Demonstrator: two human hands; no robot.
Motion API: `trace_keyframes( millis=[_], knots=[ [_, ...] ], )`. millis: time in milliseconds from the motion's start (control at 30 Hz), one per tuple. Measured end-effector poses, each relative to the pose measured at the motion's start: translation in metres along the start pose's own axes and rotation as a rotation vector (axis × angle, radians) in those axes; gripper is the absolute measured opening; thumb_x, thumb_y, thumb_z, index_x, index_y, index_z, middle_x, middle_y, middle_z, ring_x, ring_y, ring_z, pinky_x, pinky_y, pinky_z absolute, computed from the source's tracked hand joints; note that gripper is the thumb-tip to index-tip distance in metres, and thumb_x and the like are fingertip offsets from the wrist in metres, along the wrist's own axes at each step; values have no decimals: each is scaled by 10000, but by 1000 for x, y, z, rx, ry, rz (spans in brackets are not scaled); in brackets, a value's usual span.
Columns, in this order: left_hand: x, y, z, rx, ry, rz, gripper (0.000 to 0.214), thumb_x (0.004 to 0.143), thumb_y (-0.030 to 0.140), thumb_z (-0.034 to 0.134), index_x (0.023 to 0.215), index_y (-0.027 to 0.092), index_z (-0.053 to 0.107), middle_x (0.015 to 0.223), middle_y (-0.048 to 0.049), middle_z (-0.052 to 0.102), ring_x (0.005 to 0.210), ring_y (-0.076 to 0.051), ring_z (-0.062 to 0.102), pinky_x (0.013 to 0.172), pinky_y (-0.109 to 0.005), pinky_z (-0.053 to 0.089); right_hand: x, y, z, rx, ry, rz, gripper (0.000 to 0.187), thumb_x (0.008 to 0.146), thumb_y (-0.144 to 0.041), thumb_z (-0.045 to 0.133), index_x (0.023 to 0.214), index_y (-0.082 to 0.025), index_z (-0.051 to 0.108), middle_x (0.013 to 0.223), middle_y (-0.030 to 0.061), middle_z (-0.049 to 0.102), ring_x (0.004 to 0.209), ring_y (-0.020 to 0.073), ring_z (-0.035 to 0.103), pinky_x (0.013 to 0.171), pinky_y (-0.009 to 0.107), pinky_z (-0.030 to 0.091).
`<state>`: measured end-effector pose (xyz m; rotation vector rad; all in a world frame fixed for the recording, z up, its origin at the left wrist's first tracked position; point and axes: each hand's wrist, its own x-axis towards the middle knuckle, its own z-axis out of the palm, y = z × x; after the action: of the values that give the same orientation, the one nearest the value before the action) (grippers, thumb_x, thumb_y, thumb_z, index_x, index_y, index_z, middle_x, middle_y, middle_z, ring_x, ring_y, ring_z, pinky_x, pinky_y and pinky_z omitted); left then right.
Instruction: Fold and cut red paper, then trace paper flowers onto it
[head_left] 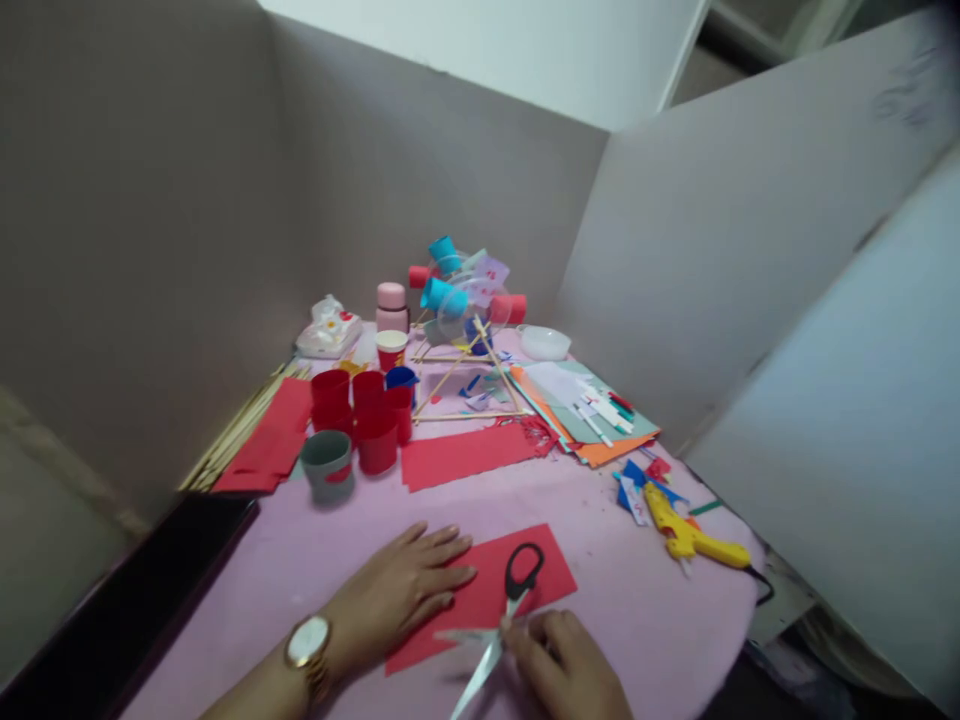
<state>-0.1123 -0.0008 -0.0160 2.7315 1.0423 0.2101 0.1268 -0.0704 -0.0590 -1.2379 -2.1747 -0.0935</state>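
My left hand (pixel 412 580) lies flat with its fingers spread on a red paper sheet (pixel 491 568) near the front of the table. A wristwatch (pixel 308 640) is on that wrist. My right hand (pixel 574 665) grips a pair of scissors (pixel 492 655) near the pivot, above the sheet's near right part. One black handle loop points away from me. The blades are apart and point towards me and to the left; one is slightly blurred. The other loop is hidden by my right hand.
Red cups (pixel 377 442) and a grey cup (pixel 328 465) stand beyond my left hand. A stick frame with cups (pixel 450 300) is at the back. A yellow glue gun (pixel 686 530) lies right, near pens and paper sheets (pixel 592 455). A dark flat object (pixel 150 590) lies left.
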Motion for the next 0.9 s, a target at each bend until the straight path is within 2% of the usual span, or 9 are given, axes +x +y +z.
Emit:
trace_keyframes(
  millis=[100,200,300,433,600,667,733,800,900],
  knots=[
    [1,-6,1,14,40,3,365,944,355,399,1301,418,441,1401,30,419,1281,-215,403,1062,-430,319,39,50,-22,-61,81,89,325,953,-194,313,1175,-227,548,881,94,604,818,227,588,681,320,491],
    [1,-9,0,55,66,20,389,936,364,415,1323,410,412,1383,34,433,1256,-207,434,1044,-385,361,94,100,-38,-196,6,336,288,939,-170,381,1156,-172,571,985,113,604,930,223,574,793,322,480],
    [-2,-11,2,134,90,30,424,933,375,419,1352,404,361,1379,38,435,1235,-195,461,1018,-363,399,146,137,-34,-266,2,429,243,929,-136,435,1112,-127,595,1020,135,610,997,230,564,855,344,462],
    [-5,-15,6,204,151,60,496,913,376,463,1379,415,297,1383,40,432,1216,-185,482,995,-342,421,188,160,-12,-320,-49,513,182,911,-239,541,1064,-154,592,1092,69,605,966,209,592,827,408,493],
    [-6,-12,5,169,142,21,450,911,347,472,1350,388,382,1378,16,457,1220,-193,480,1016,-376,390,193,150,-5,-282,-129,493,178,911,-242,528,1033,-134,599,1127,100,573,1045,252,538,863,452,440],
    [-5,-8,4,124,132,-24,422,907,340,478,1325,379,430,1383,0,456,1229,-210,472,1029,-401,374,181,134,-9,-223,-173,421,222,941,-219,441,1024,-98,607,1136,179,545,1091,288,482,884,465,382],
    [-4,-5,1,80,122,-68,405,902,345,483,1305,371,463,1389,-17,452,1234,-232,468,1033,-428,367,164,112,-14,-110,-279,279,195,926,-249,470,989,-149,625,1092,127,570,1035,236,502,869,377,381],
    [-4,-2,-1,52,118,-99,397,899,353,485,1295,364,481,1388,-29,456,1230,-249,474,1030,-449,369,146,89,-18,25,-426,103,165,798,-359,659,893,-225,645,956,18,609,904,172,542,795,270,402],
    [-5,2,-3,27,163,-106,399,881,361,516,1279,351,506,1365,-42,486,1212,-261,494,1022,-448,382,125,65,-20,163,-551,11,452,566,-405,828,897,-179,617,977,56,595,890,225,523,780,321,394]
  ],
)
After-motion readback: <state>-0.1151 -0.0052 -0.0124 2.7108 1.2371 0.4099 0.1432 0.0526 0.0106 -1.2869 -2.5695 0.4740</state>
